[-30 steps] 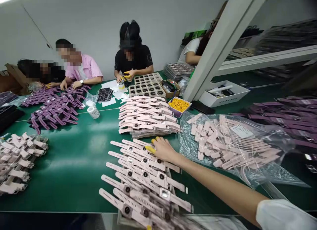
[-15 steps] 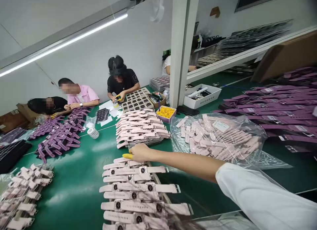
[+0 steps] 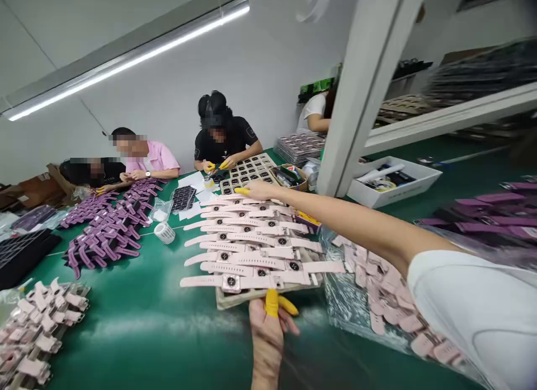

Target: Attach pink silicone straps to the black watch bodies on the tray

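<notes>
A beige tray (image 3: 229, 301) carries rows of pale pink watches (image 3: 243, 247) with dark round sensors facing up. At its near edge is my left hand (image 3: 268, 325), gripping the rim from below with yellow covers on its thumb and a finger. My right hand (image 3: 258, 189) reaches across from the right and is closed at the tray's far edge, a yellow-covered finger pointing left; its other fingertips are hidden. Whether another tray lies underneath cannot be made out.
Pink straps in a plastic bag (image 3: 352, 300) lie right of the tray. More pink watches (image 3: 46, 328) and purple watches (image 3: 104, 228) are on the left. A label roll (image 3: 164, 232), a white box (image 3: 392, 183) and a post (image 3: 364, 93) stand farther back. Several people work beyond.
The near tray of pink watches has moved forward, to where the farther pile was. My left hand has come into view at its near edge. The view has shifted.
</notes>
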A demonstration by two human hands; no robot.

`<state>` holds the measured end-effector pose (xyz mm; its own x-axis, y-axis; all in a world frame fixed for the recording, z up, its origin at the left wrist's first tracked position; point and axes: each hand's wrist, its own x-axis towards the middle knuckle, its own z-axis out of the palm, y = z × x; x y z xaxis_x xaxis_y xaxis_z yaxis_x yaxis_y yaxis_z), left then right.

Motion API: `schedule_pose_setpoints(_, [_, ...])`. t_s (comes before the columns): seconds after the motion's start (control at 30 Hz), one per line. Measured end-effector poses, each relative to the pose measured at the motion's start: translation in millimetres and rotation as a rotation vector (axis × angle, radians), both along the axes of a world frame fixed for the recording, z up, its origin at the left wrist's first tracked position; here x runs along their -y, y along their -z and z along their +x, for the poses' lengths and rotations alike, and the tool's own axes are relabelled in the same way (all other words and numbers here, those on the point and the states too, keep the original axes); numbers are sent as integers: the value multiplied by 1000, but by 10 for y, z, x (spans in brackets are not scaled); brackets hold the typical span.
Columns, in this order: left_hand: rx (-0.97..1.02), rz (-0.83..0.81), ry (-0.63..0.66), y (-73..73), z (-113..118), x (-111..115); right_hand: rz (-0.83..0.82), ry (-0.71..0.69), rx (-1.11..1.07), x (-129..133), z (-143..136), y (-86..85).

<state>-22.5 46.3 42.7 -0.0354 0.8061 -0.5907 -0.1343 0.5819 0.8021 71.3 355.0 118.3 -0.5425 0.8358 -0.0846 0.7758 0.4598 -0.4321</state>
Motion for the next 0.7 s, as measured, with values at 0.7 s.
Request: schedule_pose_setpoints(0.7, [203, -182, -286, 492, 144, -341, 59, -89, 366, -796, 3, 1054])
